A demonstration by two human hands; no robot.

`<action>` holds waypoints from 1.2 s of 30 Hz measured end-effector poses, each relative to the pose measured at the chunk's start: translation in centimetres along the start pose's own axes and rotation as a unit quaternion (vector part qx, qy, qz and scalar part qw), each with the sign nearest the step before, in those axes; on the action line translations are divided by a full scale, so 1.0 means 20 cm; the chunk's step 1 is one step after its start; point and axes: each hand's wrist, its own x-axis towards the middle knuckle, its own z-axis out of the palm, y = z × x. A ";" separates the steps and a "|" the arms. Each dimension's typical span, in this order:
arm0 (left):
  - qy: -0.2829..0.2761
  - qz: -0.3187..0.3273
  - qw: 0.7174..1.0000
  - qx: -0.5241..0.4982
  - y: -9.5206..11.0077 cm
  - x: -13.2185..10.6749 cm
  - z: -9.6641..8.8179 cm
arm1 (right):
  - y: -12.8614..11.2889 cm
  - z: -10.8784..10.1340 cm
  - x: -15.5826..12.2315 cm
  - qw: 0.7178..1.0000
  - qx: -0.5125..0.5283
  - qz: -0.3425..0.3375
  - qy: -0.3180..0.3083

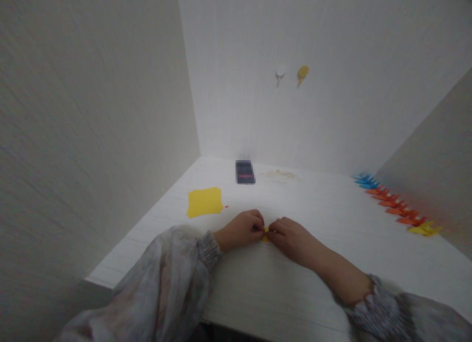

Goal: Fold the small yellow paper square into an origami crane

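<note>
Between my two hands, close above or on the white table, is a small piece of folded yellow paper (265,235), mostly covered by fingers. My left hand (245,228) pinches it from the left. From the right, the fingertips of my right hand (291,236) are closed on it too. Beyond my left wrist lies a stack of yellow paper sheets (204,202), with a tiny orange scrap (226,206) beside its right edge.
Along the table's right side runs a row of folded paper figures: blue (366,180), orange (396,206) and yellow (425,229). A dark blurred-out rectangular object (245,172) lies near the back wall. Two hooks, white (280,74) and yellow (303,71), are on that wall.
</note>
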 end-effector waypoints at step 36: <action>-0.049 -0.007 0.998 -0.042 0.06 -0.01 -0.07 | 0.01 -0.03 0.01 0.998 0.027 0.050 0.017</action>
